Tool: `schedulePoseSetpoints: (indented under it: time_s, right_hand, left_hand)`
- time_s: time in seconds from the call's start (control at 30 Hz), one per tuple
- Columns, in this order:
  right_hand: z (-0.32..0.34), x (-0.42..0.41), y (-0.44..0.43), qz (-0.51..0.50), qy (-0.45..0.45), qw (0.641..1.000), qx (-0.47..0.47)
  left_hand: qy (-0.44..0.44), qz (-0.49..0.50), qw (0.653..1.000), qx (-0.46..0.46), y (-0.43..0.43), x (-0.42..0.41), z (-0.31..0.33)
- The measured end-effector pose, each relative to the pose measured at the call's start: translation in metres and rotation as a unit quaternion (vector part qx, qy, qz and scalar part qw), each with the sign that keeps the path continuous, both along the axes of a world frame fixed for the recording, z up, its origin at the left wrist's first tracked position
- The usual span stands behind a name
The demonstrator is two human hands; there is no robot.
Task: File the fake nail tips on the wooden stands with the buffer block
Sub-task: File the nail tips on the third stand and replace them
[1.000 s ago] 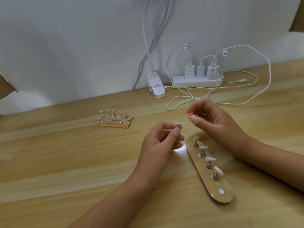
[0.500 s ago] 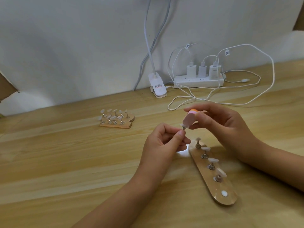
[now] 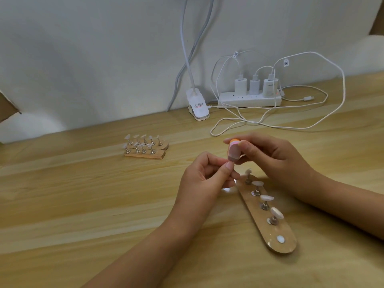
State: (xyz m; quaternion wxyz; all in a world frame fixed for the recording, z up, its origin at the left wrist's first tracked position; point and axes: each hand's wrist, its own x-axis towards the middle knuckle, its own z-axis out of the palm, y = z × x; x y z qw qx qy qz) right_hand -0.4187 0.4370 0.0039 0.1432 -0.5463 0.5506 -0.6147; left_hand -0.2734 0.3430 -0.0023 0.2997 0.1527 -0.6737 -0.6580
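My right hand pinches a small pink buffer block with an orange top edge, held upright. Its lower end touches a nail tip pinched in my left hand; the tip and its metal peg are mostly hidden by my thumb and forefinger. Below the hands lies a long wooden stand with several white nail tips on metal pegs and one bare white pad near its front end. Two more wooden stands with several nail tips sit together at the centre left of the table.
A white power strip with three chargers sits by the wall, and its white cables loop across the back of the wooden table. A white lamp clip stands left of the strip.
My right hand turned the buffer block from flat to upright and brought it down against the nail tip in my left hand. Both hands stayed over the long stand's far end.
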Motion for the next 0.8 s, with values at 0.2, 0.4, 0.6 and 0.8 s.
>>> schedulePoseSetpoints:
  time_s: [0.2,0.4,0.6,0.8]
  right_hand:
    - [-0.001,-0.0016,0.0008,-0.015,0.052,0.998,-0.026]
    - [-0.0036,-0.0039,-0.0019,-0.026,0.061,0.998,-0.011]
    - [-0.0049,-0.006,-0.0027,-0.025,0.066,0.998,0.006]
    - [-0.0032,-0.0049,-0.0023,-0.049,0.123,0.991,-0.014]
  left_hand:
    - [-0.006,-0.003,1.0,0.001,-0.0002,-0.0005,0.0003]
    - [-0.007,0.002,1.0,0.002,-0.0017,-0.0014,-0.0003]
    - [-0.001,0.005,1.0,0.002,-0.0034,-0.0016,-0.0025]
    - [-0.005,0.009,1.0,-0.01,-0.0024,-0.0014,-0.0024]
